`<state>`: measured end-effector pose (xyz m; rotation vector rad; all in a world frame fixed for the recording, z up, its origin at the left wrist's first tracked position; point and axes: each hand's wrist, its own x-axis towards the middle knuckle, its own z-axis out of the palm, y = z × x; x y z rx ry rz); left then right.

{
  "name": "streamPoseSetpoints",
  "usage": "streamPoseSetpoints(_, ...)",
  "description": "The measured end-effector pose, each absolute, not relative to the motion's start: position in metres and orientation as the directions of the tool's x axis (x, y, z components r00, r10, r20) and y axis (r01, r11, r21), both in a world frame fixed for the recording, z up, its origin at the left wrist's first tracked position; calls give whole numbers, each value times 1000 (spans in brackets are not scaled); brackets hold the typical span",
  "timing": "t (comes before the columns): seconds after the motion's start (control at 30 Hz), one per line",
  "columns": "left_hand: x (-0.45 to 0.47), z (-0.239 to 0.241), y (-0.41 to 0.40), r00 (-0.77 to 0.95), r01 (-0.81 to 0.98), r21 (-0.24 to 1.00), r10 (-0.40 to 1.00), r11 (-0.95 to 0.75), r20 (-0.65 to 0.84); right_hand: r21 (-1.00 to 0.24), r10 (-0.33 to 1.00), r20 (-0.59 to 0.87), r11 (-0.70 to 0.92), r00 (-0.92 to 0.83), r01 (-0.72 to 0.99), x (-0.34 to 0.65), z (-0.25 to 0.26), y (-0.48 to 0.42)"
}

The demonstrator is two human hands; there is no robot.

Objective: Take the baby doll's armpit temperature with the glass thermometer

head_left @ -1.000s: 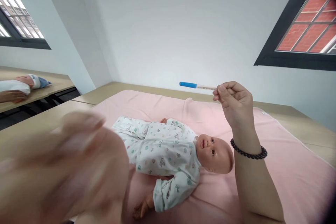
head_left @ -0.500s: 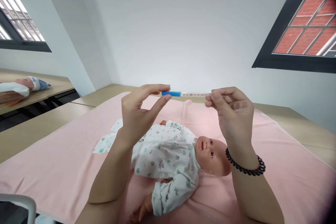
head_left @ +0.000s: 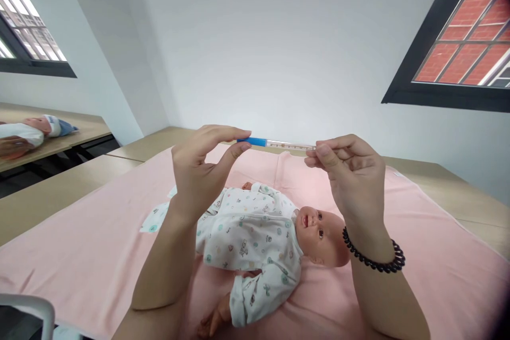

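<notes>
A glass thermometer (head_left: 289, 145) with a blue cap (head_left: 255, 142) is held level in front of me, above the bed of cloth. My left hand (head_left: 207, 170) pinches the blue end between thumb and fingers. The clear end sits in the fingertips of my right hand (head_left: 350, 175), which hide its tip; a black coiled band (head_left: 374, 264) circles that wrist. Below both hands a baby doll (head_left: 251, 239) in a white printed suit lies on its back, head to the right. My left forearm hides part of its legs.
A pink blanket (head_left: 99, 239) covers much of the wooden table (head_left: 71, 175). On another table at the far left lies a second doll (head_left: 24, 133) with a blue and white hat. A pale curved rail (head_left: 35, 303) stands at the lower left. Behind is a white wall.
Both hands have shifted slightly to the left with the thermometer, the left hand a little more. The thermometer tilts a touch more, its right end lower. The doll has not moved.
</notes>
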<state>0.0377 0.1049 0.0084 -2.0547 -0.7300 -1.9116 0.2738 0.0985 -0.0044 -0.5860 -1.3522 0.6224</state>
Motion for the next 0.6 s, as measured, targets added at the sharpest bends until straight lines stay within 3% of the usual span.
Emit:
streamPoseSetpoints(0.2, 40, 6, 115, 100, 614, 94, 195, -784, 976, -757, 754, 648, 653, -111, 18, 296, 1, 110)
streamPoseSetpoints(0.3, 45, -2, 129, 244, 664, 33, 259, -747, 935, -798, 805, 533, 581, -261, 160, 320, -1, 131)
streamPoseSetpoints(0.37, 50, -9, 139, 375, 689, -7, 349, -725, 859, -798, 831, 486, 548, -272, 249, 338, -8, 152)
streamPoseSetpoints(0.43, 57, -17, 146, 536, 690, -40, 473, -722, 700, -803, 862, 451, 506, -232, 316, 358, -21, 177)
streamPoseSetpoints(0.5, 65, -26, 150, 697, 647, -40, 569, -761, 437, -841, 909, 353, 413, -224, 350, 377, -42, 205)
streamPoseSetpoints(0.6, 79, -41, 152, 838, 543, 66, 545, -837, 19, -893, 963, 173, 241, -205, 380, 400, -82, 240)
